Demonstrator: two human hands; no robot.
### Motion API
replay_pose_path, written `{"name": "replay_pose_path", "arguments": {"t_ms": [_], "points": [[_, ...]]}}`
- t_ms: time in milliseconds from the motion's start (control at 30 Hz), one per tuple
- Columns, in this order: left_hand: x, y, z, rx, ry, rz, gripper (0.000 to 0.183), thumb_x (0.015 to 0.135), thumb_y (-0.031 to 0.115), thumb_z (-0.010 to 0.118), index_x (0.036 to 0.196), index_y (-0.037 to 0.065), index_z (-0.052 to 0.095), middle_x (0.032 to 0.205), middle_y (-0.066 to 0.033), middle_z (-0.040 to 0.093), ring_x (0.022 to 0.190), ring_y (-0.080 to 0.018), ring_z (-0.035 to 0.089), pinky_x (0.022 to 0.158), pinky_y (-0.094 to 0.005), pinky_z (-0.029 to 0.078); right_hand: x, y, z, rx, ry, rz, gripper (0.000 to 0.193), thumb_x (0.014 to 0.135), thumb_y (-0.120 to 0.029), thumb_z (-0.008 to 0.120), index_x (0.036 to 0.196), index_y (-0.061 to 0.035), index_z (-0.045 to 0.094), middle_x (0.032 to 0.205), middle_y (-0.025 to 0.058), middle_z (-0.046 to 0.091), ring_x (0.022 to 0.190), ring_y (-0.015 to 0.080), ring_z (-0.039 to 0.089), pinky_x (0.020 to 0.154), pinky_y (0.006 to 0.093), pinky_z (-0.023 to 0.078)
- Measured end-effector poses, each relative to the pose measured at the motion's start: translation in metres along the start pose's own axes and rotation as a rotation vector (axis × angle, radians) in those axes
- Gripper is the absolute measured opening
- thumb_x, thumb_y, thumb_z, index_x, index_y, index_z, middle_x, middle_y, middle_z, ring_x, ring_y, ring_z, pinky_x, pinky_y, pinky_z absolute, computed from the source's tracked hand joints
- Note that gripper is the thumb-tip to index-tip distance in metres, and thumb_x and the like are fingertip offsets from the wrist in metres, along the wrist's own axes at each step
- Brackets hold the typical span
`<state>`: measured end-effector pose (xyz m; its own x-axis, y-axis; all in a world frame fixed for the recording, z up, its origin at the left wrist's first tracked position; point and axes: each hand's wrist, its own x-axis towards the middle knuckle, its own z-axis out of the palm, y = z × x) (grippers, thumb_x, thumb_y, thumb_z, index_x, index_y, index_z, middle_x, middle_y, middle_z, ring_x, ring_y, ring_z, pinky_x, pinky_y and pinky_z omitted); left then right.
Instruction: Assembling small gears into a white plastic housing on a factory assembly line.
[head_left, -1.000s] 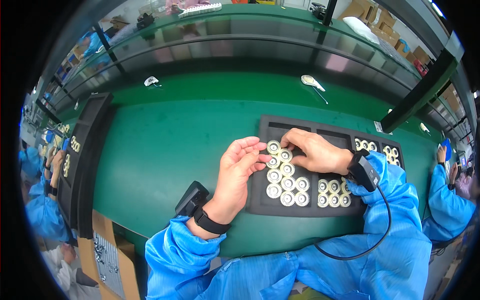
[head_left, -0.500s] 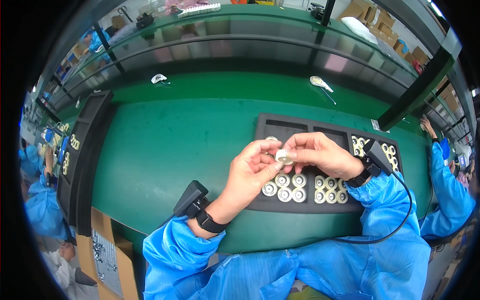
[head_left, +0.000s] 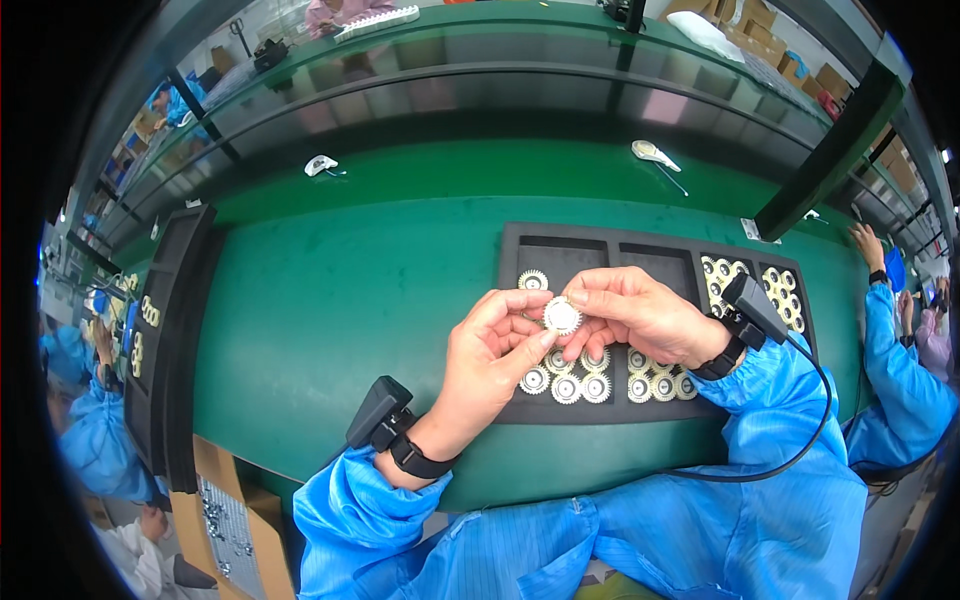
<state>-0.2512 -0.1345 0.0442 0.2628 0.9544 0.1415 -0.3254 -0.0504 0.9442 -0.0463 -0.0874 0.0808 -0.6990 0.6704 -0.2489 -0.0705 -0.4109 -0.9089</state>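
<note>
Clock positions are taken from the held gear (head_left: 563,318), 12 being the top of the view. A green tabletop (head_left: 330,300) is covered at 3 to 6 o'clock, and just past 12, by a black compartment tray (head_left: 545,415). A green shelf (head_left: 520,28) is set across the back at 12. 2 white parts (head_left: 655,153) are left on green, 1 at 10, 1 at 1. A dark post (head_left: 830,150) is fitted at 2. Dark trays (head_left: 170,340) with gears are placed at 9, a cardboard box (head_left: 262,515) at 8. A blue sleeve (head_left: 905,385) of a co-worker is seen at 3.

Held gear: round, so no long axis is shown. Its white face is turned up to the camera, teeth around the rim.

It is held over the tray, at 2 o'clock of the left hand (head_left: 480,350) and 9 o'clock of the right hand (head_left: 645,312). Its edge is pinched by fingertips of both hands, left thumb at its 7, right thumb at its 1. 1 loose gear (head_left: 533,281) is seated in the tray at 11; gear rows (head_left: 566,388) are seated at 6.
</note>
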Motion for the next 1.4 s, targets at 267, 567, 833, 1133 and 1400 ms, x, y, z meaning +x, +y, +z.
{"name": "replay_pose_path", "arguments": {"t_ms": [267, 567, 833, 1133, 1400], "points": [[-0.003, 0.005, 0.004, 0.453, 0.114, 0.301, 0.026, 0.083, -0.003, 0.067, 0.107, -0.003, 0.06, 0.099, -0.0089, 0.062, 0.084, -0.0132, 0.061, 0.077, -0.0254, 0.051, 0.001, 0.004, 0.003, 0.056, -0.005, -0.01, 0.026, 0.099, -0.022, 0.054, 0.11, 0.001, 0.059, 0.102, 0.0097, 0.065, 0.094, 0.0134, 0.065, 0.071, 0.0218, 0.054], [0.008, 0.029, 0.001, 0.906, 0.137, 0.556, 0.048, 0.075, -0.002, 0.071, 0.12, 0.003, 0.057, 0.116, -0.0146, 0.056, 0.1, -0.0241, 0.06, 0.077, -0.0315, 0.053, -0.006, 0.002, 0.005, 0.036, 0.205, -0.295, 0.032, 0.085, 0.0, 0.068, 0.115, 0.0016, 0.057, 0.105, 0.0067, 0.064, 0.099, 0.012, 0.062, 0.09, 0.0265, 0.05], [0.135, 0.038, -0.217, 1.444, 0.808, 0.25, 0.06, 0.077, 0.013, 0.07, 0.129, -0.003, 0.045, 0.126, -0.0245, 0.052, 0.116, -0.0375, 0.052, 0.099, -0.0455, 0.041, 0.0, 0.0, -0.005, -0.051, 0.127, -0.344, 0.029, 0.084, 0.002, 0.069, 0.111, 0.0003, 0.057, 0.115, 0.0093, 0.062, 0.104, 0.0134, 0.061, 0.094, 0.0274, 0.049], [0.224, 0.008, -0.313, 1.288, 0.534, 0.001, 0.079, 0.073, 0.015, 0.078, 0.14, 0.0, 0.04, 0.136, -0.0228, 0.049, 0.126, -0.0336, 0.049, 0.106, -0.0387, 0.038, 0.003, -0.005, -0.022, -0.169, 0.109, -0.321, 0.036, 0.085, 0.003, 0.068, 0.12, 0.0019, 0.059, 0.11, 0.0061, 0.061, 0.101, 0.0131, 0.062, 0.086, 0.0256, 0.053], [0.218, -0.009, -0.298, 1.198, 0.531, 0.244, 0.055, 0.074, 0.009, 0.078, 0.124, -0.001, 0.057, 0.12, -0.016, 0.061, 0.101, -0.0272, 0.065, 0.091, -0.0337, 0.05, -0.002, -0.02, -0.015, -0.248, 0.256, -0.354, 0.038, 0.094, -0.007, 0.061, 0.13, -0.0019, 0.056, 0.109, 0.0053, 0.058, 0.092, 0.0118, 0.061, 0.079, 0.0234, 0.049]]}}
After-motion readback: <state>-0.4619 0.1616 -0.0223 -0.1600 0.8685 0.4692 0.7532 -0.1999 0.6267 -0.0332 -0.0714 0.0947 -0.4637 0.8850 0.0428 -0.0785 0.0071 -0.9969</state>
